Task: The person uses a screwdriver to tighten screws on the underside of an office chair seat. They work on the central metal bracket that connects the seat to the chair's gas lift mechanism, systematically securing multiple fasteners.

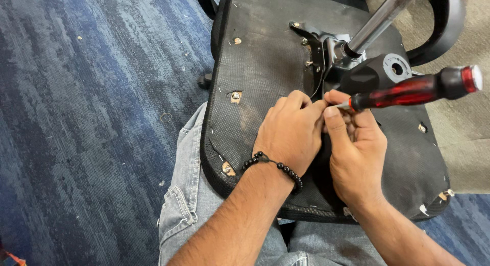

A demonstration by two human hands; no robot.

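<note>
Your right hand (357, 154) grips a red-and-black screwdriver (416, 90), its handle pointing up to the right and its tip hidden between your fingers. Your left hand (291, 133), curled with fingertips pinched beside that tip, presses on the upturned chair seat (265, 67) resting across your lap, just below the black metal bracket (326, 46).
</note>
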